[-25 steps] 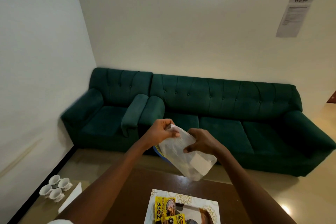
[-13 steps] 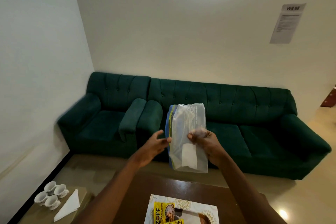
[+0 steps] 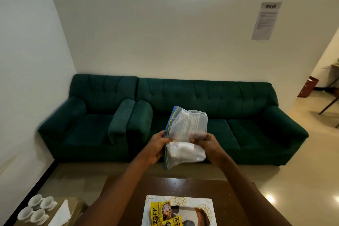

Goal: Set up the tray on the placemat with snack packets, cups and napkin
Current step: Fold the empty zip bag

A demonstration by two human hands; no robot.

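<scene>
Cups (image 3: 36, 211), four white ones, sit clustered on a low side surface (image 3: 73, 205) at far bottom left, touching or nearly touching each other. White folded napkin (image 3: 61, 214) lies just right of them on the same surface. Both are well apart from the dark wood desk (image 3: 128, 189) in the lower centre. Left hand (image 3: 158, 146) is raised above the desk's far edge, fingers closed on the left, blue-zip side of a clear zip bag (image 3: 185, 134). Bag is held upright in the air, slightly tilted, crumpled at the top, with something white and flat inside its lower half; can't tell what. Right hand (image 3: 206, 141) is closed on the bag's right side at about mid-height, thumb across the front. Below the hands, a white patterned placemat (image 3: 183, 200) lies on the desk at the bottom edge of the view. A tray (image 3: 200, 214) on it is mostly cut off by the frame. Two yellow snack packets (image 3: 160, 213) lie on the tray's left part, one overlapping the other. Green sofa (image 3: 220, 115) runs along the wall behind. Printed sheet (image 3: 266, 21) is stuck to the wall at upper right.
</scene>
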